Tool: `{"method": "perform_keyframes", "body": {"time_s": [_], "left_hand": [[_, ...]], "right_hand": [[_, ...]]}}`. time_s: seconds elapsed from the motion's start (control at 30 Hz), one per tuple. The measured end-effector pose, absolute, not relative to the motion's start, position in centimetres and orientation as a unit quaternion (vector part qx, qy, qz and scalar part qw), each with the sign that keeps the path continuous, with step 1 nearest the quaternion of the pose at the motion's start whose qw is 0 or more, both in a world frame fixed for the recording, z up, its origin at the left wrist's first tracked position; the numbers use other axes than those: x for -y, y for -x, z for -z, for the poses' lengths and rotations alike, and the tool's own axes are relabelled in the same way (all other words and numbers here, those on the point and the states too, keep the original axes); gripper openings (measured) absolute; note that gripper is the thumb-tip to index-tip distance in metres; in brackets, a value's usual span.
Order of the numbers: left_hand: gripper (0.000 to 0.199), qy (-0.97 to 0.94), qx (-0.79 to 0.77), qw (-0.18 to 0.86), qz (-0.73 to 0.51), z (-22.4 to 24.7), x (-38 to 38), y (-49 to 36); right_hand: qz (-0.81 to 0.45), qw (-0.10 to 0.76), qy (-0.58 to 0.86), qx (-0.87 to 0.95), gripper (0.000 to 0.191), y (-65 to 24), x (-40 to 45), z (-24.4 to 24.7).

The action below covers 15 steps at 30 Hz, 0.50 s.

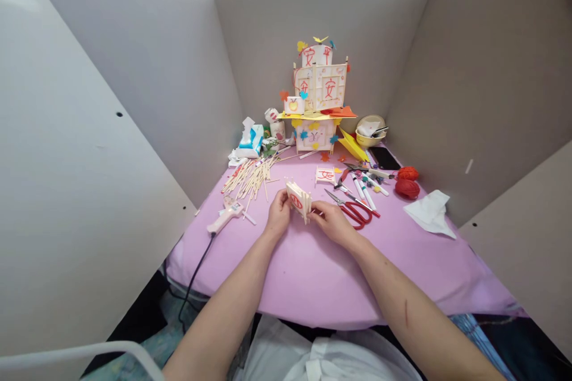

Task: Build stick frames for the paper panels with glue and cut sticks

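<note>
Between my two hands is a small stick-framed paper panel piece [298, 201] with a red mark on its face, held tilted above the purple cloth. My left hand [280, 209] is closed on its left edge. The fingers of my right hand [328, 218] pinch its right side. Just beyond it lies a small white panel with a red character [326, 175]. Red-handled scissors [357, 213] rest right of my right hand. To the left of my left hand lies a pale glue gun [226, 216] with a black cord.
A decorated paper lantern tower [315, 89] stands at the back. Loose wooden sticks [252, 175] are spread at left, near a tissue pack [251, 140]. Pens, red yarn balls [407, 188], a phone [385, 158], a bowl [370, 138] and white tissue [429, 212] lie at right.
</note>
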<state>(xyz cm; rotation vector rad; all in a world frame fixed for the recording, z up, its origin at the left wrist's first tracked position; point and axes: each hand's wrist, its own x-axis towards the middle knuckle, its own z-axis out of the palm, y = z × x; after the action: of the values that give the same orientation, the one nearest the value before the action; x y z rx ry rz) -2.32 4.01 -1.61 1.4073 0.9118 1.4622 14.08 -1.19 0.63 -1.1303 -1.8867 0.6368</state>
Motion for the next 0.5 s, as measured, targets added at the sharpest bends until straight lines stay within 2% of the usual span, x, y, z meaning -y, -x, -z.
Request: {"method": "perform_keyframes", "body": {"time_s": [0.33, 0.5], "left_hand": [[0.020, -0.596, -0.367, 0.427, -0.573, 2.09, -4.45, 2.44], [0.022, -0.605, -0.369, 0.419, -0.568, 1.84, -4.67, 2.38]], "right_hand": [[-0.257, 0.410, 0.457, 0.746, 0.017, -13.68, 1.50, -0.69], [-0.255, 0.439, 0.456, 0.731, 0.019, -13.27, 1.72, -0.75]]}}
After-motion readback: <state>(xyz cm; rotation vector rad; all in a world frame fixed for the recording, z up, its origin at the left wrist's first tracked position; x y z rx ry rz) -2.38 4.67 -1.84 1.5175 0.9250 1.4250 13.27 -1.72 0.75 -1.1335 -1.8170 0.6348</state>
